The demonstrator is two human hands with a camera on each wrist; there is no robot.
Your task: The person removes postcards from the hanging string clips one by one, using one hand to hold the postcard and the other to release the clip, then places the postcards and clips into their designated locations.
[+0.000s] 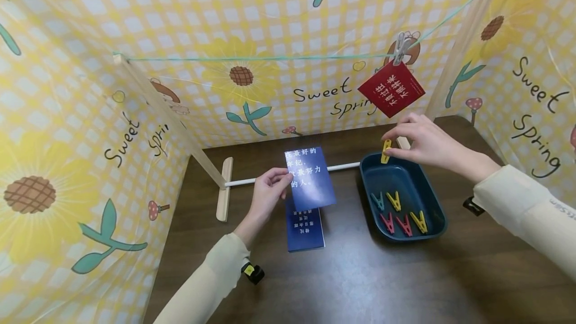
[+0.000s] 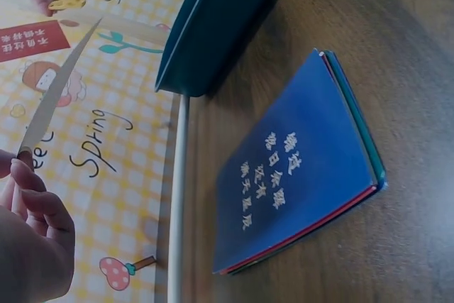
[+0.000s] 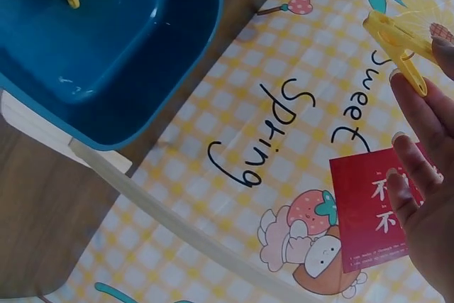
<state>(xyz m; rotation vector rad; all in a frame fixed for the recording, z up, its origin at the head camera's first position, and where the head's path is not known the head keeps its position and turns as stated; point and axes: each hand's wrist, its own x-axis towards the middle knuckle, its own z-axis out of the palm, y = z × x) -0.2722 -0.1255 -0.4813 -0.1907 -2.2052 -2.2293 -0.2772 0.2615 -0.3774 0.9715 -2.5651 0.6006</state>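
Observation:
My left hand (image 1: 270, 189) pinches a blue card (image 1: 313, 176) with white writing by its left edge, above a stack of cards (image 1: 306, 234) on the table. In the left wrist view that stack (image 2: 298, 168) shows a blue top card with red and green edges beneath. Between thumb and fingertips, my right hand (image 1: 418, 139) holds a yellow clothespin (image 1: 386, 152) over the far end of a dark blue tub (image 1: 438, 221). Several yellow, red and teal clothespins lie in the tub. A red card (image 1: 391, 89) hangs from the green string by a grey clothespin (image 1: 399, 49).
The green string (image 1: 252, 58) runs between two wooden posts (image 1: 168, 119) on flat feet. A white rod (image 1: 344, 167) crosses low between the posts. Yellow checked cloth (image 1: 189, 9) with flowers and lettering surrounds the brown table (image 1: 351, 284) at the back and sides.

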